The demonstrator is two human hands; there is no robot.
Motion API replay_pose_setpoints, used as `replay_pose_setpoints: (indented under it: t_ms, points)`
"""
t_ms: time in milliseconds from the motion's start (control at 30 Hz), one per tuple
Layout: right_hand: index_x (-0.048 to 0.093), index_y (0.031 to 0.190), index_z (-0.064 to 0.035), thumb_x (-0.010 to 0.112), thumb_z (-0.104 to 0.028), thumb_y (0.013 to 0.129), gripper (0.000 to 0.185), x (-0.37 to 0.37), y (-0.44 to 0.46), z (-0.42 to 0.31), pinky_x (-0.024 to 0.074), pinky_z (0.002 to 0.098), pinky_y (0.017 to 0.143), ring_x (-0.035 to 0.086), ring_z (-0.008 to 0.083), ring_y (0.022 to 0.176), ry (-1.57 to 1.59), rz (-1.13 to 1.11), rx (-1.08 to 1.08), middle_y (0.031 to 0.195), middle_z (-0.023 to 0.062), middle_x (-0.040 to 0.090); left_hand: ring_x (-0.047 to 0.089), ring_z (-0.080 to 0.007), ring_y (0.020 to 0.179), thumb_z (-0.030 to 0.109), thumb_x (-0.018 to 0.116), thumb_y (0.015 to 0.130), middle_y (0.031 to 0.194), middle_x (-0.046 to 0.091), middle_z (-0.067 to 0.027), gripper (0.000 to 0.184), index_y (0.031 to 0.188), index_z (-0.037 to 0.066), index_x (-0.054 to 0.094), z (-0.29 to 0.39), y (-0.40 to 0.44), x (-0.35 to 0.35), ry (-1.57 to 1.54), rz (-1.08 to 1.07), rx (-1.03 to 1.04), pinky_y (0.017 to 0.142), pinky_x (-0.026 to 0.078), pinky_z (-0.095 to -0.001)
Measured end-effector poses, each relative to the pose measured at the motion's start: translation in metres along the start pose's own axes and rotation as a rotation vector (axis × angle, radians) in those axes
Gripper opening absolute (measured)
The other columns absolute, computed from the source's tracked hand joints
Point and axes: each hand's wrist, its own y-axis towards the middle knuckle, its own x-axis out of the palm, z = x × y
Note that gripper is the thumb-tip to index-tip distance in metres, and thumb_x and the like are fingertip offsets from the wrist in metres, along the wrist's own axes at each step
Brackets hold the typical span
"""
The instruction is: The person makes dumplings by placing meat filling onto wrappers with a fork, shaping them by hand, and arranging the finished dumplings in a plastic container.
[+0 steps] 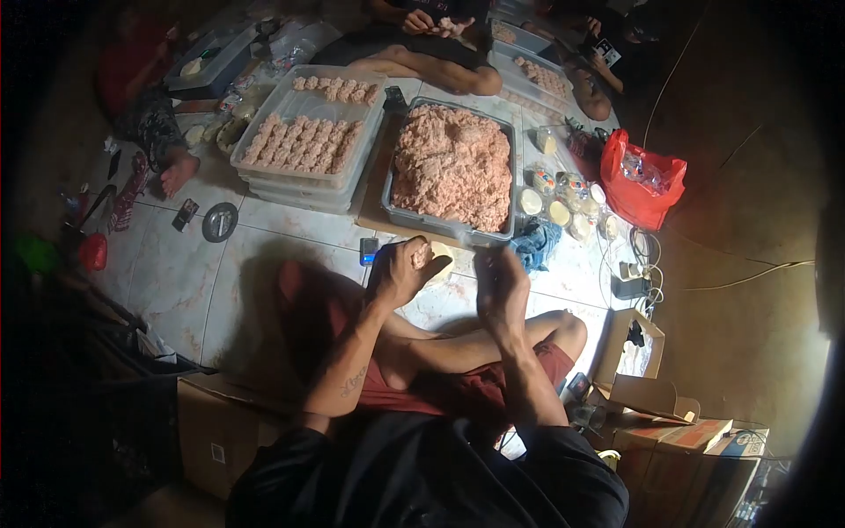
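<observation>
From my remote seat I watch through the head camera, reading the view as a clock face from its centre. Near the hub, I see the left hand (401,271) with its fingers curled around a small lump of mince (422,257), which sits between fingers and thumb. The right hand (502,286), toward four o'clock, has its fingers bent inward and blurred at the tips; I cannot tell whether they grasp anything. The two hands are apart, both above the person's crossed legs (449,354).

At twelve o'clock, just beyond the hands, I have a grey tub (497,236) heaped with a mound of mince (453,167). Between ten and eleven stands a stack of clear trays, the top tray (308,107) bearing rows of shaped lumps (304,145).

Close to the right hand, toward three, a blue cloth (539,242) lies crumpled against the tub's near corner. I find a group of jars (559,211) around two and a red bag (644,198) past them. A black ring (220,223) lies flat on the tiles at nine, and an open carton (651,348) stands near four.
</observation>
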Motion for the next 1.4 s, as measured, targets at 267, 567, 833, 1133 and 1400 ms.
replay_pose_setpoints:
  t_ms: [267,567,833,1133,1400]
  points:
    - [0.071,0.103,-0.0050,0.050,0.003,0.085,0.029,0.025,0.075,0.154,0.0503,0.0501,0.079,0.062,0.0429,0.082,-0.664,-0.205,-0.066,0.089,0.0239,0.065,0.062,-0.0129,0.094,0.034,0.092,0.069,0.099,0.068,-0.0081,0.057,0.109,0.005,0.064,0.000,-0.022,-0.012,-0.434,-0.118,0.174,0.086,0.051,-0.0288]
    - [0.068,0.105,0.0030,0.051,-0.003,0.090,0.023,-0.010,-0.001,0.030,0.0490,0.0456,0.081,0.060,0.0449,0.097,-0.231,-0.395,-0.092,0.098,0.0259,0.063,0.052,-0.0105,0.059,0.024,0.090,0.073,0.065,0.061,-0.0023,0.036,0.076,0.004,0.060,-0.016,0.000,0.009,-0.326,0.172,0.172,0.057,0.045,-0.0300]
    - [0.066,0.096,0.0027,0.056,0.004,0.086,0.014,-0.021,-0.010,-0.009,0.0481,0.0423,0.069,0.060,0.0403,0.081,-0.155,-0.352,-0.024,0.081,0.0202,0.058,0.057,-0.0096,0.070,0.013,0.088,0.073,0.080,0.067,-0.0033,0.031,0.081,0.005,0.059,-0.011,0.010,0.015,-0.173,0.024,0.179,0.063,0.048,-0.0297]
    - [0.065,0.097,0.0033,0.055,0.007,0.085,0.015,-0.019,-0.007,-0.013,0.0484,0.0442,0.070,0.059,0.0418,0.078,-0.098,-0.312,0.026,0.084,0.0218,0.059,0.068,-0.0296,0.089,0.019,0.087,0.074,0.100,0.071,-0.0144,0.038,0.103,0.003,0.067,-0.032,0.006,0.006,-0.180,-0.041,0.187,0.078,0.054,-0.0378]
    - [0.063,0.095,0.0038,0.054,0.009,0.087,0.013,-0.011,-0.020,-0.016,0.0469,0.0386,0.066,0.058,0.0340,0.075,-0.059,-0.344,0.017,0.083,0.0191,0.059,0.066,-0.0248,0.076,0.019,0.085,0.077,0.088,0.070,-0.0144,0.033,0.100,0.003,0.068,-0.050,0.005,0.026,-0.230,0.057,0.226,0.072,0.053,-0.0342]
